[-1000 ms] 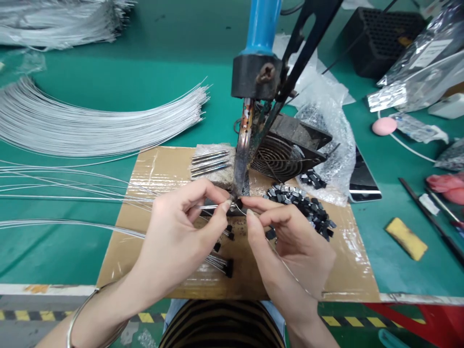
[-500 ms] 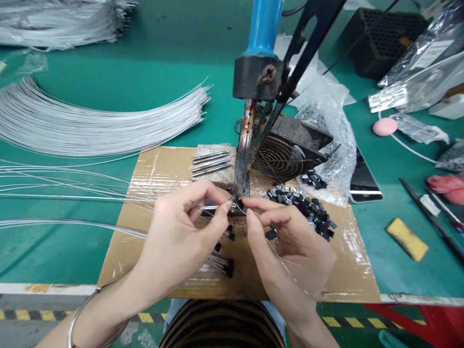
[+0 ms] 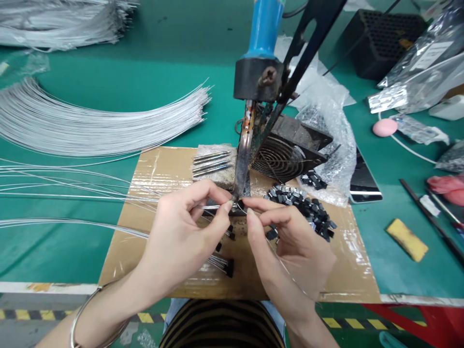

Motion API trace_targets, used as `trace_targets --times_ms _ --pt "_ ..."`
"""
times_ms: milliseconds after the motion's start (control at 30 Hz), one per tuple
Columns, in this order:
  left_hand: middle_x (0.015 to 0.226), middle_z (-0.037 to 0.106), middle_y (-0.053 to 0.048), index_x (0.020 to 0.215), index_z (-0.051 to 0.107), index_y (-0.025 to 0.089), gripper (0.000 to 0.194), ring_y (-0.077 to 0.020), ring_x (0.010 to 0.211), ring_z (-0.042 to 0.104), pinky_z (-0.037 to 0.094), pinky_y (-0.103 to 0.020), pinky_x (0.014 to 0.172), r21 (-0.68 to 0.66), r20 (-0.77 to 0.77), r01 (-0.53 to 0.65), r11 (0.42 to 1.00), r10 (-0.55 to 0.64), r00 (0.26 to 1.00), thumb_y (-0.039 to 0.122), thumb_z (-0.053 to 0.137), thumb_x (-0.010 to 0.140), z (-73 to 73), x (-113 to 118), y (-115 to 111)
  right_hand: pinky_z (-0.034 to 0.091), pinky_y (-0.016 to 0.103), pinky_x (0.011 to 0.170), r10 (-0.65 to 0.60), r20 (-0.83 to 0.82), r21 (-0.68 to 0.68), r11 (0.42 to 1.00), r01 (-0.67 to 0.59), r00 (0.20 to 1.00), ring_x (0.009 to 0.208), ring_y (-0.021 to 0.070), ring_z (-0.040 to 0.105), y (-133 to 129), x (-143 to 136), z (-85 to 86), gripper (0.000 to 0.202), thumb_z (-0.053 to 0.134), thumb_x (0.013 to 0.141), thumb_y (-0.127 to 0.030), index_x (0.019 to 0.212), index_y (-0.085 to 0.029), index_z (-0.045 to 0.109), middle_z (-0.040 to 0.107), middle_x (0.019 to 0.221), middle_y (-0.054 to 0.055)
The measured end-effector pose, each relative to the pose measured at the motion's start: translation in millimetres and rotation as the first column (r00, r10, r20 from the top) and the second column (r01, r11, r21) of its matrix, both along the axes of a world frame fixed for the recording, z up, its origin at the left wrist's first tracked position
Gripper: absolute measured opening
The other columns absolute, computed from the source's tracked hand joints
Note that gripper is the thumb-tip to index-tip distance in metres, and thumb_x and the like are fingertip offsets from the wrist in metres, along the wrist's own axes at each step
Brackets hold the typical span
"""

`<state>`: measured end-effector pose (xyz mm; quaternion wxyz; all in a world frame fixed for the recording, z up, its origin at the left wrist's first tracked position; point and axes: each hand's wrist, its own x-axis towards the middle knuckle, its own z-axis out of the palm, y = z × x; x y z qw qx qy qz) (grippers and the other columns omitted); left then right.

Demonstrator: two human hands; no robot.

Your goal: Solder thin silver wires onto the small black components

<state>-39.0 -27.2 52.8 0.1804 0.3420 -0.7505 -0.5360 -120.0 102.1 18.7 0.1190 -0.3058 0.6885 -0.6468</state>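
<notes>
My left hand [image 3: 183,232] pinches a thin grey wire [image 3: 208,207] between thumb and forefinger. The wire's end is at a small black connector [image 3: 240,204], under the tip of a stand-mounted soldering iron [image 3: 243,157] with a blue handle. From the right, my right hand [image 3: 292,244] is closed on a thin strand of solder wire [image 3: 290,274], which reaches the same spot and trails back along the wrist. Whether the iron touches the joint is too small to tell. Below my left fingers lie several wires ending in black connectors [image 3: 228,267].
Loose black connectors [image 3: 308,208] are heaped on the cardboard [image 3: 348,270] to the right. Behind them stands a small fan [image 3: 281,157]. Spare tips lie on a grey block [image 3: 213,176]. A large wire bundle [image 3: 119,133] covers the left. A yellow sponge [image 3: 407,239] lies right.
Almost nothing differs. Both hands stay at the iron's tip, holding the wire and the solder wire, with only a very slight shift of the view.
</notes>
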Motion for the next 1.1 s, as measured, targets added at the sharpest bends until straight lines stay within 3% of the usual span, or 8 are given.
trace_targets --times_ms 700,1100 --pt "0.085 0.073 0.002 0.077 0.069 0.020 0.008 -0.0125 0.075 0.067 0.042 -0.020 0.054 -0.014 -0.006 -0.001 1.000 0.001 1.000 0.016 0.068 0.084 -0.7 0.6 1.0 0.058 0.035 0.093 -0.022 -0.049 -0.008 1.000 0.022 0.999 0.100 0.0197 0.073 -1.9 0.4 -2.7 0.020 0.070 0.087 -0.003 0.090 -0.022 0.065 0.076 0.110 0.003" --pt "0.083 0.072 0.002 0.077 0.069 0.019 0.008 -0.0125 0.077 0.067 0.049 -0.018 0.062 0.021 -0.036 -0.001 1.000 0.002 0.999 0.014 0.068 0.084 0.9 0.6 1.6 0.059 0.033 0.093 -0.047 -0.086 -0.015 0.999 0.046 0.995 0.098 0.0186 0.074 -3.0 1.8 -2.7 0.021 0.072 0.086 -0.001 0.090 -0.021 0.067 0.076 0.109 0.003"
